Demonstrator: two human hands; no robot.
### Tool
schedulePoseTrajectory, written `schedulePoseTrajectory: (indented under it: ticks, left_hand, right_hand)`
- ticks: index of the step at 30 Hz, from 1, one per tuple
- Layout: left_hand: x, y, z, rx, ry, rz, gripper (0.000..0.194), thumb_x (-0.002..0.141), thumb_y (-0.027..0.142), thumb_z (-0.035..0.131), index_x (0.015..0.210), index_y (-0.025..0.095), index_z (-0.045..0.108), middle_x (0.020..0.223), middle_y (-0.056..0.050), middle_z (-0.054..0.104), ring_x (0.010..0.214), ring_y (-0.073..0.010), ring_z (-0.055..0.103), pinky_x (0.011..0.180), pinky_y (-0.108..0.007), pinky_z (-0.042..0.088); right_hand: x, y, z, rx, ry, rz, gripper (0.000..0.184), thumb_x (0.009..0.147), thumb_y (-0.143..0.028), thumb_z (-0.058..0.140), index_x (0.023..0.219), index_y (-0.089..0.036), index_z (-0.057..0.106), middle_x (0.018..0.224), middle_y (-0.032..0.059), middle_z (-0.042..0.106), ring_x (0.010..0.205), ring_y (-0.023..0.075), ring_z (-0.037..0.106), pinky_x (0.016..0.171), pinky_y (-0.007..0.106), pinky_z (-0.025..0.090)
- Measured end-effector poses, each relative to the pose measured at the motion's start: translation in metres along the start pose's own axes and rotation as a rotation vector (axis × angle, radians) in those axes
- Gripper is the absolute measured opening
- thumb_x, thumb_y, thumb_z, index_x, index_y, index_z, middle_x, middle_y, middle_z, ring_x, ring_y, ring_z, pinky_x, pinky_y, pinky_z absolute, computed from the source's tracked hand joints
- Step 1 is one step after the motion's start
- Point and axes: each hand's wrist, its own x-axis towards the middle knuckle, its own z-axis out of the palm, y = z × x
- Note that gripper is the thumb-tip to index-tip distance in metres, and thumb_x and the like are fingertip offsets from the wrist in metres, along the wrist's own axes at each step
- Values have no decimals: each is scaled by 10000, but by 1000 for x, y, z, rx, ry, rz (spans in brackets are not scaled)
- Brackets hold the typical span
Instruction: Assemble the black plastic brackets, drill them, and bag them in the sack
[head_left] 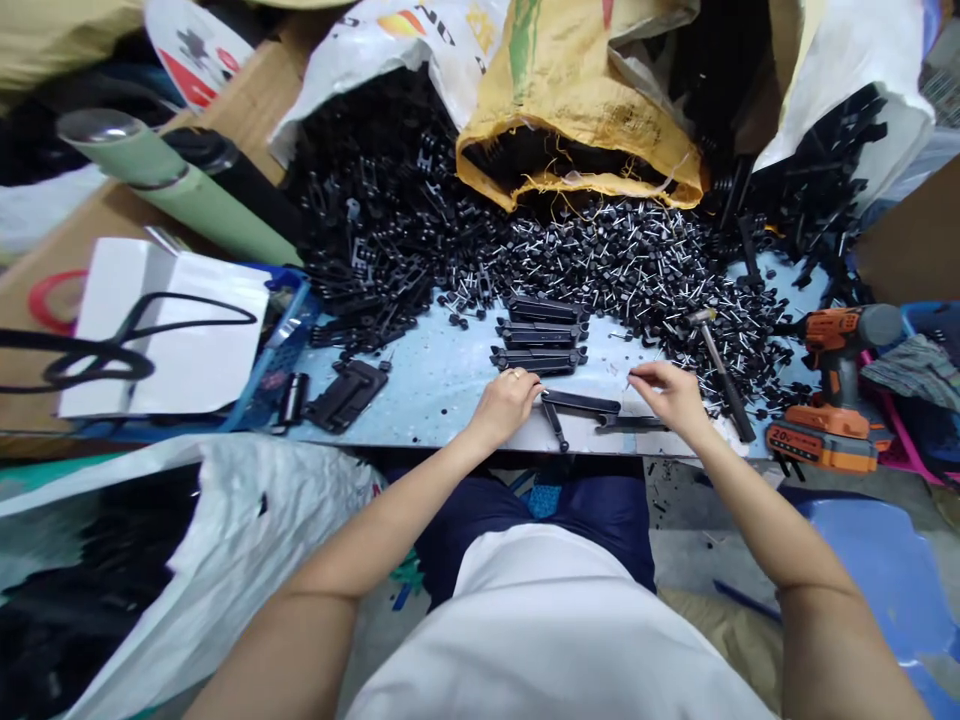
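My left hand (510,400) is closed at the front of the blue table, its fingertips pinching the left end of a black plastic bracket (581,402). One thin arm of the bracket (555,426) angles down toward the table edge, and another black arm (634,423) lies to the right. My right hand (667,393) is closed in a pinch on a small black-headed pin (628,381), held above the bracket's right end and apart from it. Just beyond my hands, several similar black brackets (541,334) lie in a row.
A heap of black-headed metal pins (622,255) and black plastic parts (367,230) spreads across the back below a yellow sack (577,100). On the right are a hammer (721,372) and an orange cordless drill (832,385). A black block (348,395) lies left; a white sack (277,510) stands below.
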Motion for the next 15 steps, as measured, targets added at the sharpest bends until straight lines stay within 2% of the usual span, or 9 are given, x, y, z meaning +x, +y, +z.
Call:
schedulePoseTrajectory:
  ticks: [5,10,15]
  left_hand:
    - [5,8,-1,133,-50,182,320,931,242,329,766,150,587,703,-78,572,731,-188,562,688,-310,482]
    - [0,2,14,163,-26,268,338,944,201,259,1001,93,573,667,-69,563,680,-180,558,654,-323,476]
    - [-10,-6,23,258,-97,326,354,917,113,259,1120,82,547,703,-90,610,709,-184,586,620,-316,444]
  right_hand:
    - [-26,-5,13,96,42,43,235,824,-402,539,769,-196,636,746,44,673,655,158,635,600,291,544]
    - [-29,-6,15,-4,74,-43,207,863,-342,504,805,-200,644,791,57,679,722,168,641,638,296,543]
    - [-34,-1,21,-110,89,-179,193,889,-284,480,850,-201,650,809,55,687,752,161,651,682,288,546]
